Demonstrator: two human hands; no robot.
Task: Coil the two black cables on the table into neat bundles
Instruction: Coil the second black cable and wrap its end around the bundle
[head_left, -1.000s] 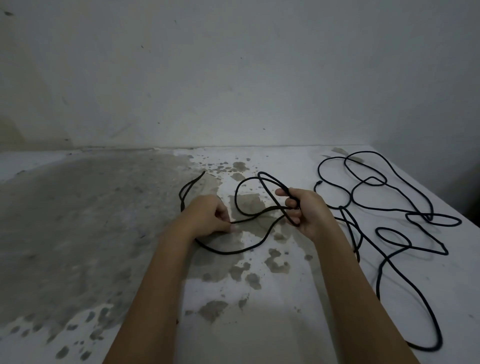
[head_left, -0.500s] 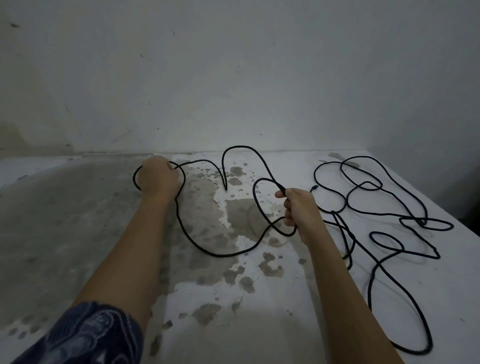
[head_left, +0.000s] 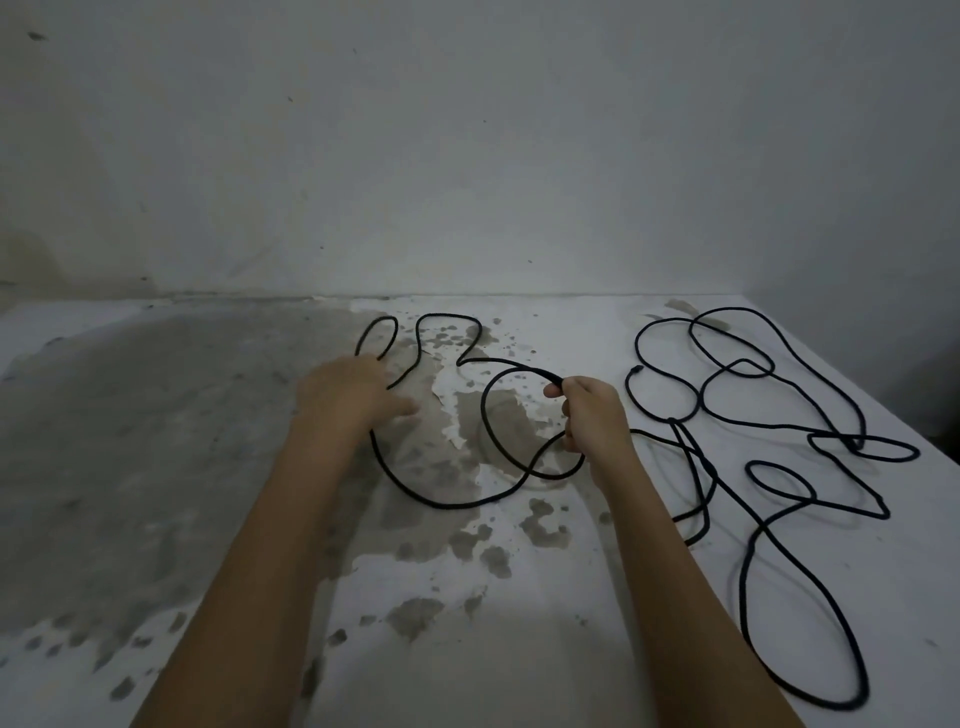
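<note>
**One loop of black cable in the right hand, the rest sprawled over the stained table.**

At 6 o'clock the table (head_left: 519, 649) shows patchy paint. Just right of centre, toward 3 o'clock, the right hand (head_left: 589, 415) has its fingers curled tight round a single loop of the black cable (head_left: 441, 501). The cable sags onto the tabletop and runs under the left hand (head_left: 353, 395) at 9 o'clock, which is blurred, so I cannot tell how its fingers lie. The loose tangle (head_left: 779, 426) spreads from 3 toward 1 o'clock. The cable looks light and limp, with kinks that may spring. It is probably best held where the strands cross in the fist.
</note>
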